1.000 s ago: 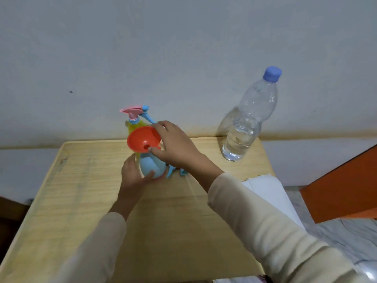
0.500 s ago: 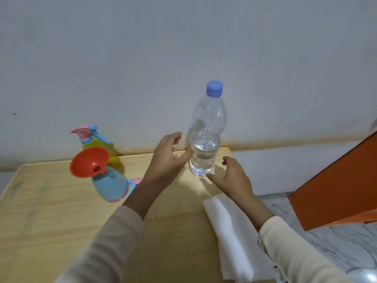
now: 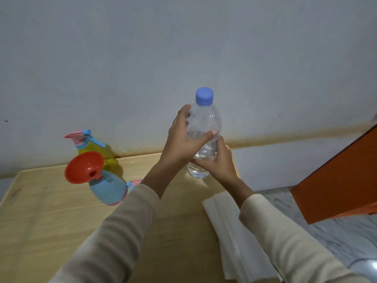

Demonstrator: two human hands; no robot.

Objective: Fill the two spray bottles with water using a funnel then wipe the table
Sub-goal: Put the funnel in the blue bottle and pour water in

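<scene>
A clear water bottle (image 3: 206,117) with a blue cap stands at the far edge of the wooden table (image 3: 51,221), partly filled. My left hand (image 3: 183,139) grips its middle, thumb across the front. My right hand (image 3: 218,160) holds its lower part from the right. To the left, a red funnel (image 3: 82,167) sits in the neck of the blue spray bottle (image 3: 108,188), whose spray head (image 3: 133,183) lies beside it. Behind them stands the yellow spray bottle (image 3: 106,155) with its pink and blue spray head on.
A folded white cloth (image 3: 228,227) lies on the table's right edge, under my right forearm. An orange panel (image 3: 336,180) slants at the right over grey marbled flooring. A grey wall rises directly behind the table.
Both hands left the funnel and blue spray bottle, reached right to the water bottle and now grip it. The view turned right with them.
</scene>
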